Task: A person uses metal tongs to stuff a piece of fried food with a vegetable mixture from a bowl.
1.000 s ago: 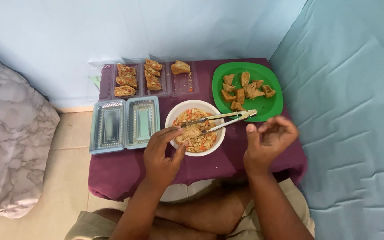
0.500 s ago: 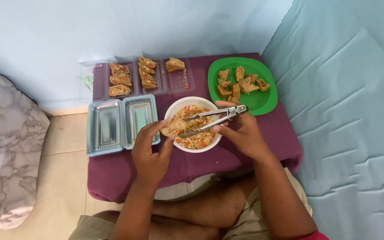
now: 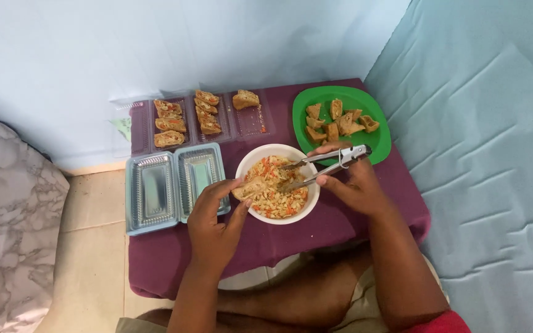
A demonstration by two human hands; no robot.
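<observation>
My left hand (image 3: 212, 216) holds a brown fried pocket (image 3: 249, 187) at the left rim of a white bowl (image 3: 306, 206). The bowl holds a chopped filling (image 3: 277, 197) of pale, orange and green bits. Metal tongs (image 3: 322, 164) are gripped in my right hand (image 3: 353, 182), their tips down in the filling beside the pocket. A green plate (image 3: 377, 145) with several more brown pockets sits just behind my right hand.
A clear plastic tray (image 3: 251, 123) with several filled pieces stands at the back of the purple-covered table (image 3: 291, 240). An open blue-rimmed plastic container (image 3: 174, 182) lies left of the bowl. A blue sheet (image 3: 482, 154) lies to the right, tiled floor and a marbled cushion to the left.
My right hand came down from the air and took hold of the tongs, then drew their handle end to the right. My left hand has kept the pocket at the bowl's rim.
</observation>
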